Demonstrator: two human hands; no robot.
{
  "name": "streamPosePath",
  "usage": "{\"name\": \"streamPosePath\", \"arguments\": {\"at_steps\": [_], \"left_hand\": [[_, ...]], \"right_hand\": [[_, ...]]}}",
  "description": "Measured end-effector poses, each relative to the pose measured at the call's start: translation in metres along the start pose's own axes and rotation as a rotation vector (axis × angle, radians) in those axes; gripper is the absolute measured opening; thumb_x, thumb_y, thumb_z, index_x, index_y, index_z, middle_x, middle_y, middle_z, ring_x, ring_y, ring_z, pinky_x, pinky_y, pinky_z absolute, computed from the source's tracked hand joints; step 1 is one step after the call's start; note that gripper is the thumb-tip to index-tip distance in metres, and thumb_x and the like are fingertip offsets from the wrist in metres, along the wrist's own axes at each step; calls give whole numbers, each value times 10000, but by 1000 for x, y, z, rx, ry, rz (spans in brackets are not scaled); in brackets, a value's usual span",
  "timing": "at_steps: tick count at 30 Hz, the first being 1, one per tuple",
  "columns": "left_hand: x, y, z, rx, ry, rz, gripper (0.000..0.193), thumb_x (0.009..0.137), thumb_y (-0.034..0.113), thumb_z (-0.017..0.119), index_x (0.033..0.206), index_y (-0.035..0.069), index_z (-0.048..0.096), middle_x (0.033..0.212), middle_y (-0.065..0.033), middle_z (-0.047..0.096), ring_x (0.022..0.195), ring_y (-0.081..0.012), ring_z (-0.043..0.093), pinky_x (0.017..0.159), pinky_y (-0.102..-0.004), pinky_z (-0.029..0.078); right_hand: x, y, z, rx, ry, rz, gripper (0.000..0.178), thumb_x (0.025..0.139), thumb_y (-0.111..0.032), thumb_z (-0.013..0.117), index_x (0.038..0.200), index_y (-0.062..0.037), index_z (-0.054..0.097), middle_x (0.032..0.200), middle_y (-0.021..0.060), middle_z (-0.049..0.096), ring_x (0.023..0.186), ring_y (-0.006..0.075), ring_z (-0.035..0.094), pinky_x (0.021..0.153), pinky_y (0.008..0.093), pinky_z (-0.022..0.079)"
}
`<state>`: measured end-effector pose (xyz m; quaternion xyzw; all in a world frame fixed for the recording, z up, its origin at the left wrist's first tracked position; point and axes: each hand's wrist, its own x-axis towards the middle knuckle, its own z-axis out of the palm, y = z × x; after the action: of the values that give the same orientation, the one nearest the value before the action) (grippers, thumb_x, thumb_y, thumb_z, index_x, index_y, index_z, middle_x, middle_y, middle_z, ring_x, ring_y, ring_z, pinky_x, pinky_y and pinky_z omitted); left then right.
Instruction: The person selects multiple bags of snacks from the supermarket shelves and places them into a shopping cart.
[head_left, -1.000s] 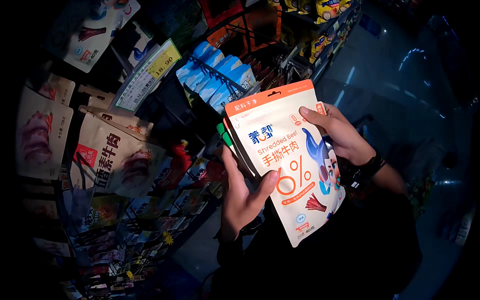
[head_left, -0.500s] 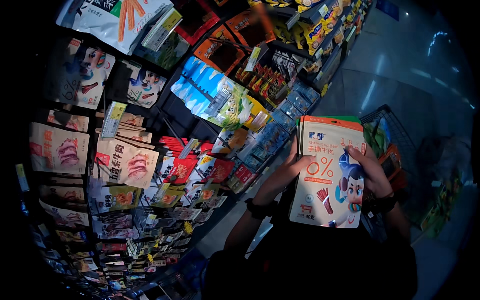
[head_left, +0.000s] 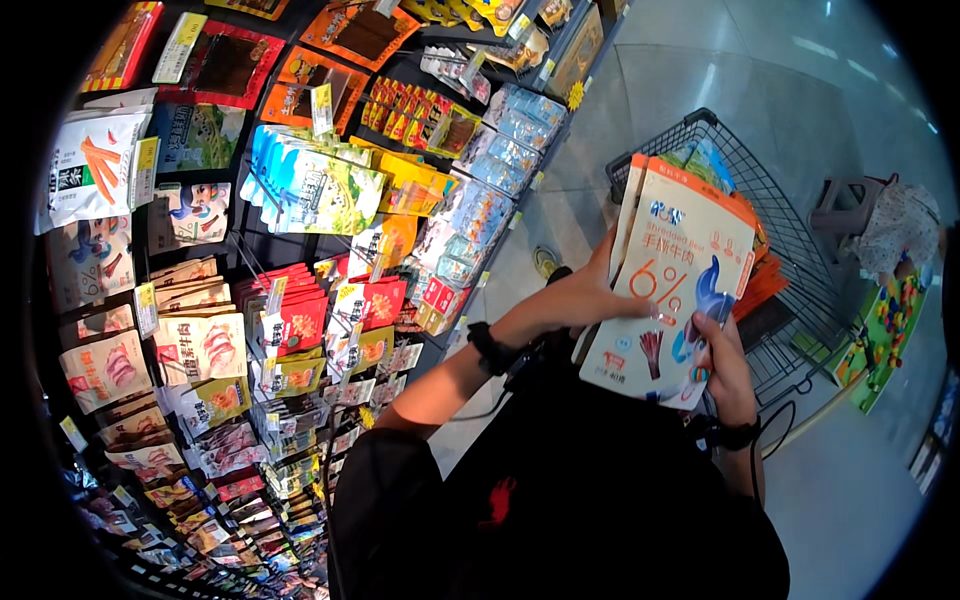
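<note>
Both my hands hold a small stack of flat snack packets at chest height. The front one is a cream shredded beef packet (head_left: 640, 335) with an orange top band, a blue-haired cartoon figure and pictured meat strips. At least one more packet (head_left: 628, 215) shows behind its left edge; how many are in the stack is hidden. My left hand (head_left: 610, 290) grips the left side, thumb across the front and fingers behind. My right hand (head_left: 727, 365) is closed round the lower right edge, its thumb on the cartoon figure.
A black wire shopping cart (head_left: 790, 215) stands just beyond the packets, with orange and green packets (head_left: 762, 285) inside. Racks of hanging snack packets (head_left: 210, 345) fill the left. At the right are a grey stool (head_left: 840, 205) and a green board with coloured pieces (head_left: 885, 325).
The view has brightened and shifted right, showing more of the cart. The packet stack now leans clockwise, and a rear packet stands out at its left edge. Both hands still grip it.
</note>
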<state>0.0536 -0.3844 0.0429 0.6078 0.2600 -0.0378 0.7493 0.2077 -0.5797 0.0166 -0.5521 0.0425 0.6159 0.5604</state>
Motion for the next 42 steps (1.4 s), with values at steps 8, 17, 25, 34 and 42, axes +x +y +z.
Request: {"name": "streamPosePath", "arguments": {"at_steps": [8,17,25,34,42], "left_hand": [[37,-26,6,106,28,58,1017,714,239,808,1450,-7,149,1366,-185,404,1240,-260,451,1021,-388,406],[28,-52,-21,-69,4,-84,654,784,84,704,1332,-5,359,1208,-148,564,1084,-225,584,937,-359,483],[90,-47,-33,10,-262,-176,676,784,56,712,1335,0,325,1246,-144,531,1122,-222,558,932,-350,487],[324,-77,30,105,-260,-393,646,796,122,730,1308,18,349,1122,-128,594,937,-197,635,758,-312,554],[390,-119,-21,-42,-22,-560,549,813,88,678,1276,11,394,1118,-150,593,907,-218,651,704,-306,568]], "right_hand": [[21,3,1,76,99,-180,424,852,-119,681,1213,-68,464,892,47,616,696,75,571,533,194,457],[42,9,17,25,15,-5,805,738,-198,799,1356,-83,296,923,35,592,608,74,540,413,211,387],[60,46,9,332,164,-210,656,773,-195,768,1285,-54,383,857,36,621,610,64,553,458,190,410],[194,14,-143,474,383,-220,279,849,-335,694,997,-120,595,815,-49,614,597,5,469,473,177,322],[300,-1,-159,462,340,-47,164,814,-224,724,820,-101,617,751,-4,631,644,64,542,527,230,403]]}}
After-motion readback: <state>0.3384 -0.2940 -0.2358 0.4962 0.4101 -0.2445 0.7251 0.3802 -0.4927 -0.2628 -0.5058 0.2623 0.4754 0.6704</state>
